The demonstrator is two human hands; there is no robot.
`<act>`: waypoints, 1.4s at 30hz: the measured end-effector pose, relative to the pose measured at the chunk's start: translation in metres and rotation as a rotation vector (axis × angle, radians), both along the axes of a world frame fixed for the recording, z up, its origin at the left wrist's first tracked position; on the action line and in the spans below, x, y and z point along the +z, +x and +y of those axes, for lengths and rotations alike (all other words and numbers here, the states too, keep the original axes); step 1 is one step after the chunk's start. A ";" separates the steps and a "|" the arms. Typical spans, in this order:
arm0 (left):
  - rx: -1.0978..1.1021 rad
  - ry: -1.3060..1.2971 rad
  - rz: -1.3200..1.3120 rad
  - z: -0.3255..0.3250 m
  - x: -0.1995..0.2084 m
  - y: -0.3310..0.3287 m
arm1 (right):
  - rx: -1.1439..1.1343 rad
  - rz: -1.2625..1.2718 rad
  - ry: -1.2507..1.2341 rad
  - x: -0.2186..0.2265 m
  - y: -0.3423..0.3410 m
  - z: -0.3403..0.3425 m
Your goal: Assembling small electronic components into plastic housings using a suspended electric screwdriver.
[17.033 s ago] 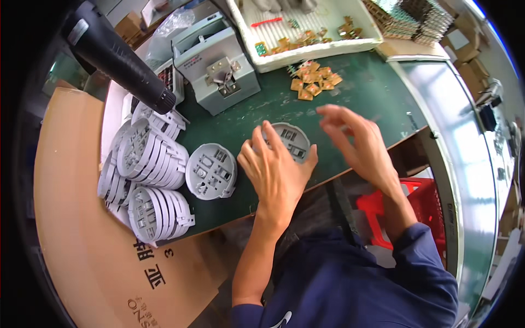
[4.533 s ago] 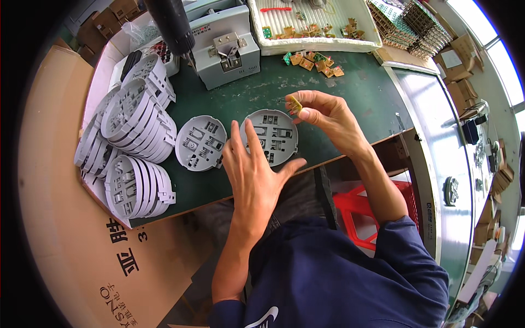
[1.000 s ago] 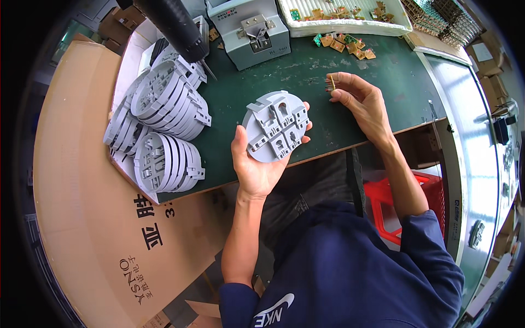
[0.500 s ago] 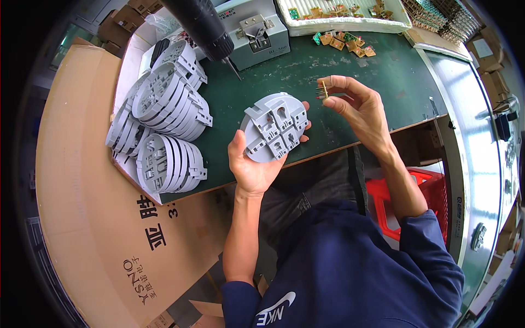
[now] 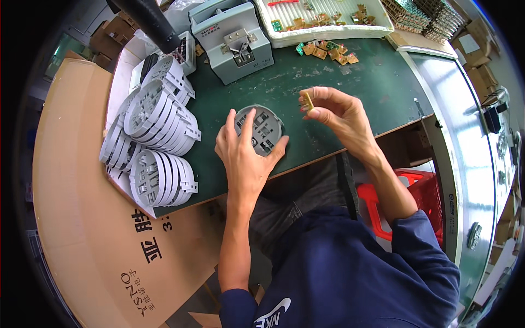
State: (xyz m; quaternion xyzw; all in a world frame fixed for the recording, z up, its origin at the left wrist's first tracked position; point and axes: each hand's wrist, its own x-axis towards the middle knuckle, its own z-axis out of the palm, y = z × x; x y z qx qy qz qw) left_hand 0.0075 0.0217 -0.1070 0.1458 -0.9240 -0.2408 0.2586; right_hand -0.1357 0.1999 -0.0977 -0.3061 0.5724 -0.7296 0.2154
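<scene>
A round grey plastic housing (image 5: 264, 130) lies at the front of the green bench, its hollow, slotted side up. My left hand (image 5: 244, 156) grips its rim from above, fingers on the far left edge and thumb on the near right. To the right, my right hand (image 5: 345, 117) pinches a small tan circuit board (image 5: 309, 101) with thin pins between thumb and fingertips. That board is held above the bench, apart from the housing.
Stacked grey housings (image 5: 162, 117) stand at the left. A dark power screwdriver (image 5: 147, 24) hangs at upper left, beside a grey screw feeder (image 5: 235, 46). Loose small boards (image 5: 328, 52) lie before a white foam tray (image 5: 333, 35). A red crate (image 5: 426, 202) sits below right.
The housing has been flipped from its raised-block face to its hollow side and lowered to the bench. My left hand now grips from above. The right hand still pinches the board.
</scene>
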 end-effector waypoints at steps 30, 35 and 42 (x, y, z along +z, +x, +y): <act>-0.061 0.274 0.082 -0.009 -0.004 0.019 | 0.052 0.779 0.425 0.023 -0.012 -0.073; -0.069 0.335 0.065 -0.014 -0.003 0.019 | 0.171 0.995 0.368 0.013 -0.018 -0.094; -0.082 0.324 0.062 -0.021 -0.002 0.021 | 0.159 1.149 0.384 0.010 -0.012 -0.099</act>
